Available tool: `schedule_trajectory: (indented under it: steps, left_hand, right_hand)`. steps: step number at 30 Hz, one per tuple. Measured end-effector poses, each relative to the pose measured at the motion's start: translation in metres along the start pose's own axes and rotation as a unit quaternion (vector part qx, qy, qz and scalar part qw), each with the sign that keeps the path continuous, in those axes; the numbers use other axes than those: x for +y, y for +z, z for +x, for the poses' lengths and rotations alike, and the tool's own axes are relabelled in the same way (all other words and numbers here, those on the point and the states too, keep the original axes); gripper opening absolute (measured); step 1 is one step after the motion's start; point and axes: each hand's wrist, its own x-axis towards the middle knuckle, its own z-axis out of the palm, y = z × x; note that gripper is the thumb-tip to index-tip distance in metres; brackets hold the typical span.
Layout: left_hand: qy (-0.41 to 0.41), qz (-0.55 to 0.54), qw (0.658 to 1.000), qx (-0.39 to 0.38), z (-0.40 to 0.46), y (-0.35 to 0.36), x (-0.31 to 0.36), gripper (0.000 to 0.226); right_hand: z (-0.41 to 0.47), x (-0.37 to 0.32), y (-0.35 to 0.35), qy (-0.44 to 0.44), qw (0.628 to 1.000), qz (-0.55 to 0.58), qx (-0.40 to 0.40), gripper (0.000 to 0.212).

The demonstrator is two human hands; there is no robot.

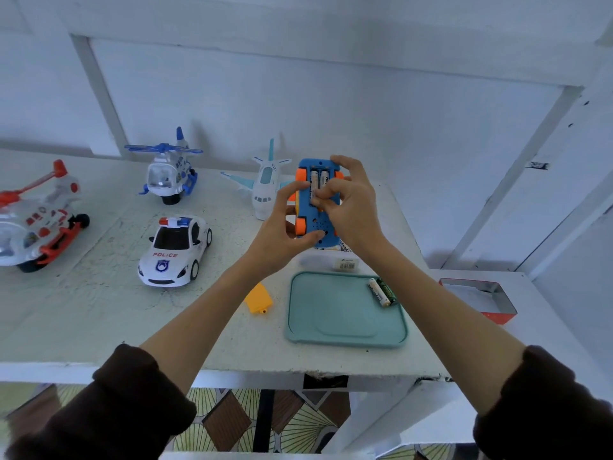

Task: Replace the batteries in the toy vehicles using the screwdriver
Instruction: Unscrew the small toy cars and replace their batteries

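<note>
Two dark sleeves [109,413] fill the bottom of the view, and from them bare forearms reach up over the teal tray [345,327] to a blue toy car [316,227] held in the air beyond the tray's far edge, belly towards the camera. The left hand [282,224] cups the car from its left side, fingers curled round the body by an orange wheel and thumb up near the open battery bay. The right hand [351,200] comes over the car's right side, its fingertips [320,197] bent down and pressing on the batteries in the bay [319,180], which lie side by side. This looks like the seating step: it goes best if the left hand holds the car firm while the right pushes each cell flat against its spring, polarity checked, before the cover goes on. That yellow cover [259,298] lies just left of the tray. On the tray's right rim rest two loose batteries [382,291]. Well to the tray's left stand a police car [174,252], helicopters and a plane. No screwdriver shows.
</note>
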Motion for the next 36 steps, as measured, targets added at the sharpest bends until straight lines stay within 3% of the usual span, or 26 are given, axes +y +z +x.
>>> schedule_trajectory:
  steps: [3, 6, 8, 11, 13, 15, 17, 23, 30, 36]
  left_hand:
    - [-0.002, -0.002, 1.000, 0.007, -0.004, -0.011, 0.002, 0.067]
    - [0.000, 0.027, 0.999, 0.027, -0.013, -0.028, 0.006, 0.066]
    - [-0.001, 0.035, 0.999, 0.040, -0.021, -0.041, 0.009, 0.065]
    - [-0.012, 0.033, 0.996, 0.082, -0.033, -0.062, 0.013, 0.064]
    - [-0.005, 0.041, 0.993, 0.110, -0.043, -0.072, 0.015, 0.064]
    - [0.001, 0.048, 0.991, 0.125, -0.054, -0.079, 0.014, 0.063]
    - [-0.008, 0.039, 0.990, 0.132, -0.064, -0.082, 0.011, 0.061]
    - [-0.033, 0.033, 0.987, 0.151, -0.088, -0.090, 0.003, 0.063]
    - [-0.023, 0.050, 0.983, 0.173, -0.100, -0.089, -0.003, 0.063]
    - [-0.019, 0.043, 0.984, 0.174, -0.096, -0.079, -0.025, 0.064]
  right_hand:
    - [0.002, -0.004, -0.001, -0.017, 0.999, 0.001, -0.047, 0.006]
    - [0.000, -0.011, -0.002, -0.045, 0.994, 0.001, -0.098, 0.024]
    - [-0.009, -0.018, 0.000, -0.083, 0.995, -0.013, -0.051, 0.026]
    - [-0.035, -0.025, 0.010, -0.085, 0.996, 0.005, -0.002, 0.010]
    - [-0.054, -0.028, 0.022, -0.048, 0.995, 0.007, -0.092, 0.006]
    - [-0.068, -0.027, 0.037, -0.005, 0.974, -0.035, -0.223, 0.011]
    - [-0.075, -0.026, 0.051, 0.035, 0.950, -0.064, -0.304, 0.019]
    - [-0.084, -0.029, 0.073, 0.066, 0.928, -0.082, -0.358, 0.028]
    - [-0.082, -0.030, 0.068, 0.119, 0.918, -0.046, -0.376, 0.022]
    - [-0.063, -0.015, 0.027, 0.179, 0.954, 0.105, -0.217, 0.013]
